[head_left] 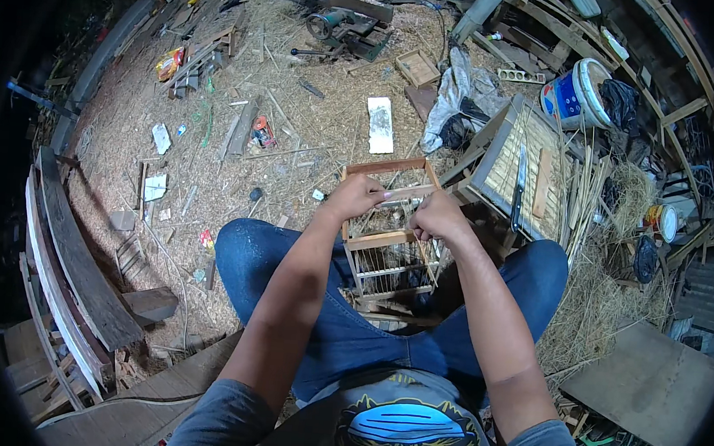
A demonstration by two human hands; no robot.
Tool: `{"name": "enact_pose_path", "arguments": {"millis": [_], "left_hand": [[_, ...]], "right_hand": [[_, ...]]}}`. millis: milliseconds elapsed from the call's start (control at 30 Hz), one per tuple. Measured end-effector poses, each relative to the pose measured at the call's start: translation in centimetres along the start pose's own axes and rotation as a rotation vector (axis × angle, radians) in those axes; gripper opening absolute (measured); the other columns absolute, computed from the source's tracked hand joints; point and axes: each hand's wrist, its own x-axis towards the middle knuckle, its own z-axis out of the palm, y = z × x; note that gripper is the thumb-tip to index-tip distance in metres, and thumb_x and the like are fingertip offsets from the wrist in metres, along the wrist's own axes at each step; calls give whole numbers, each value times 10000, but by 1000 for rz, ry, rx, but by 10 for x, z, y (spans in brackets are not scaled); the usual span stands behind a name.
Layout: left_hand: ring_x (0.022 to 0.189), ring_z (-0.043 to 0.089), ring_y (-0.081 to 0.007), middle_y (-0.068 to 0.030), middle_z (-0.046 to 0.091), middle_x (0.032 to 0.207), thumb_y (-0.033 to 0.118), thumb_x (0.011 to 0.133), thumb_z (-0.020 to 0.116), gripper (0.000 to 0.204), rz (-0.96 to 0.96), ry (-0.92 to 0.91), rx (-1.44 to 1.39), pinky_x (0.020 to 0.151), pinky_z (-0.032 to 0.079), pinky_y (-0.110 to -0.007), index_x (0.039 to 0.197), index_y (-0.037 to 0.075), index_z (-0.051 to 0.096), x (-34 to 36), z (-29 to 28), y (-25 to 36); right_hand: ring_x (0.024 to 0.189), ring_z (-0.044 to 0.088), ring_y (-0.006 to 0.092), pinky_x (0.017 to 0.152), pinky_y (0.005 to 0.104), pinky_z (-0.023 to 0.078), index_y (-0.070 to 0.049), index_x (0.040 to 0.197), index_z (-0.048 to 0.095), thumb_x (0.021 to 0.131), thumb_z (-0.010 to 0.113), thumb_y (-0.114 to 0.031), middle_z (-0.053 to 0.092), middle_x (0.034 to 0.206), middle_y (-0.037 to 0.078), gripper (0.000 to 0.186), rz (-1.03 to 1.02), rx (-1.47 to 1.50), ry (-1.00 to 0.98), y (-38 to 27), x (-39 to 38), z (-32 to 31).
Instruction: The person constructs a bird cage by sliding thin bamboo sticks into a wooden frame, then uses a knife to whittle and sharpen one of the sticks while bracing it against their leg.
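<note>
Between my knees stands a small wooden cage frame, built of pale slats with rows of thin rods, its far end an open rectangle. My left hand is closed on the left side of the frame, with thumb and fingertips at a pale cross slat. That slat spans toward the right hand. My right hand is curled over the right side, fingers pressed together by the thin rods. What those fingers pinch is too small to make out. Both hands partly hide the frame's sides.
To the right, a knife and a wood strip lie on a slatted panel. Behind stand a white-blue bucket and a machine with a handwheel. A white block lies ahead; curved planks are at left.
</note>
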Motion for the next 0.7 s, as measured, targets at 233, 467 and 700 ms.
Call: {"name": "enact_pose_path", "arguments": {"millis": [233, 467, 700], "left_hand": [[725, 723, -332, -187, 749, 781, 400, 984, 759, 386, 29, 17, -34, 733, 557, -456, 893, 30, 822, 4, 6, -15], [633, 643, -156, -85, 759, 748, 434, 1021, 752, 404, 50, 35, -7, 631, 518, -372, 974, 44, 846, 7, 11, -25], [515, 576, -129, -67, 696, 658, 421, 1027, 754, 402, 67, 30, -44, 543, 480, -358, 967, 33, 842, 5, 11, -25]], "right_hand": [[523, 717, 198, 483, 332, 548, 59, 729, 745, 792, 710, -23, 734, 643, 147, 109, 4, -15, 0, -2, 3, 3], [529, 721, 198, 506, 334, 565, 51, 726, 748, 787, 718, -32, 741, 653, 143, 107, -4, -46, 6, 2, 8, 5], [531, 719, 195, 501, 333, 563, 58, 718, 738, 786, 705, -21, 732, 639, 139, 110, -7, -26, -10, -7, -3, 4]]}}
